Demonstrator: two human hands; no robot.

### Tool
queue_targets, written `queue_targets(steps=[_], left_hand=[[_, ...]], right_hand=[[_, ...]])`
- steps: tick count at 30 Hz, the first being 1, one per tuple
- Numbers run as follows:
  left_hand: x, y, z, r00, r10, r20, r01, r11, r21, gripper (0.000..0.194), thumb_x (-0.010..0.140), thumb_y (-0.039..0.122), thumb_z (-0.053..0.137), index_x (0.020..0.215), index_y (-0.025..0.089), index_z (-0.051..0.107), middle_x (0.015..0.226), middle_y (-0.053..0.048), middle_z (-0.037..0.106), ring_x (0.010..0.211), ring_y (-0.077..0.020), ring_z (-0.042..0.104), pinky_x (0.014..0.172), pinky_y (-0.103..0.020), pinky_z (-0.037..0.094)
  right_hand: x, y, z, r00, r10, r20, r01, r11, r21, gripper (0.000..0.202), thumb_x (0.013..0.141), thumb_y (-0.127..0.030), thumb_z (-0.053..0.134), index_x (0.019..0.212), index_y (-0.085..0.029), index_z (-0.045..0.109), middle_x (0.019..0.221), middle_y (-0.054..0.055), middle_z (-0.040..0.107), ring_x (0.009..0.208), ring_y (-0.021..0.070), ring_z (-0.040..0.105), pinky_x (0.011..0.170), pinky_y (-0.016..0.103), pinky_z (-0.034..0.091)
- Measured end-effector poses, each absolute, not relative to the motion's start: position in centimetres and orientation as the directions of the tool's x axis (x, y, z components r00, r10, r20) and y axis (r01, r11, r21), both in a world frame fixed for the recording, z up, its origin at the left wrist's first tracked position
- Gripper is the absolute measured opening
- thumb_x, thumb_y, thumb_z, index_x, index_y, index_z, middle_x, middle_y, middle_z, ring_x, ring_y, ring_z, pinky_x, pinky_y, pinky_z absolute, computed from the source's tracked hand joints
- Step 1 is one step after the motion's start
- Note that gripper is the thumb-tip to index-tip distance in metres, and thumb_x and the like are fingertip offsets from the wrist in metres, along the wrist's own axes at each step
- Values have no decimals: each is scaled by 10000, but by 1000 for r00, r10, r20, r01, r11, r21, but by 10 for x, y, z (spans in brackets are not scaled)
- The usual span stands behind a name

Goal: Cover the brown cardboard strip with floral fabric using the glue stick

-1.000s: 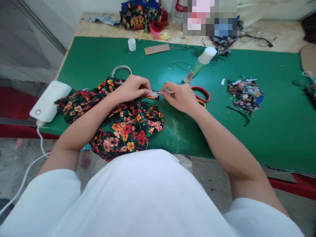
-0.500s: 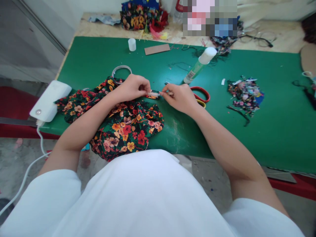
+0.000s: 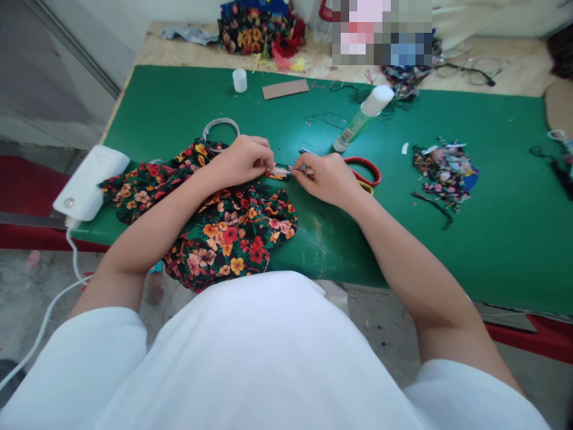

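My left hand [image 3: 245,160] is closed in a pinch on a small floral strip [image 3: 280,172] with a pale band along it. At the strip's right end is my right hand [image 3: 329,178], its thumb and index finger pressed together; what they hold, if anything, is too small to make out. Bunched floral fabric [image 3: 228,239] in black, green, red and orange lies under and below my left forearm. Behind my left hand stands a pale ring [image 3: 221,121]. Scissors with a red handle [image 3: 373,173] lie partly hidden behind my right hand.
A glue stick [image 3: 358,124] stands behind my right hand. On the green mat [image 3: 492,239] lie a white cap [image 3: 239,80], a brown strip [image 3: 285,89] and a pile of fabric scraps [image 3: 447,170]. A white box [image 3: 92,184] with a cable sits at the left edge.
The fingertips of my right hand have shifted very slightly, and a bit more of the metal tip behind them shows. My left hand is almost unmoved.
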State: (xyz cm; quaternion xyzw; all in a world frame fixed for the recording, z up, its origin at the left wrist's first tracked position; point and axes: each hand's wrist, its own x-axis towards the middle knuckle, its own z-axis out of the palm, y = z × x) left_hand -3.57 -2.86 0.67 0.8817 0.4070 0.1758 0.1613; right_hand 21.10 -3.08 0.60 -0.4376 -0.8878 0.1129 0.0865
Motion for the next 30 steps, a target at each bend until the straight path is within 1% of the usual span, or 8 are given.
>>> queue_targets(steps=[4, 13, 18, 20, 24, 30], left_hand=[[-35, -29, 5, 622, 760, 188, 658, -637, 400, 218, 880, 162, 565, 884, 170, 783, 947, -61, 745, 840, -152, 656, 836, -316, 510], [-34, -32, 5, 632, 748, 202, 665, -658, 354, 307, 901, 155, 533, 1029, 193, 809, 983, -63, 751, 918, -180, 699, 849, -331, 513], [-35, -29, -1, 638, 741, 210, 649, -664, 372, 307, 919, 179, 542, 1020, 210, 831, 1013, -65, 745, 901, -177, 698, 839, -334, 512], [-35, -28, -4, 645, 736, 207, 650, -670, 358, 304, 919, 186, 545, 1012, 211, 834, 1016, -62, 743, 889, -171, 690, 820, -323, 510], [-34, -30, -6, 654, 728, 204, 678, -684, 269, 333, 931, 202, 516, 1024, 200, 835, 1029, -66, 747, 857, -160, 678, 766, -299, 497], [-32, -36, -2, 689, 701, 184, 700, -709, 83, 390, 974, 188, 453, 1065, 213, 831, 1050, -72, 771, 818, -154, 676, 681, -284, 440]], right_hand=[[212, -31, 6, -614, 788, 48, 752, 603, -267, 342, 949, -283, 479, 1134, -173, 745, 944, 124, 784, 791, 279, 669, 724, 344, 403], [211, -31, 8, -622, 783, 24, 760, 611, -221, 328, 931, -256, 473, 1115, -161, 726, 926, 146, 771, 809, 302, 681, 724, 362, 386], [210, -32, 10, -619, 785, 3, 768, 606, -205, 306, 934, -252, 479, 1109, -164, 715, 923, 144, 769, 802, 297, 676, 705, 349, 350], [209, -33, 10, -613, 790, -2, 776, 602, -190, 309, 936, -250, 477, 1114, -165, 714, 918, 141, 769, 801, 297, 674, 692, 346, 330], [207, -36, 11, -589, 808, -8, 798, 580, -164, 305, 944, -261, 474, 1118, -183, 712, 914, 131, 771, 782, 295, 663, 658, 342, 283], [204, -39, 13, -566, 824, -31, 820, 558, -130, 370, 953, -279, 466, 1229, -198, 698, 865, 110, 773, 772, 291, 660, 620, 332, 218]])
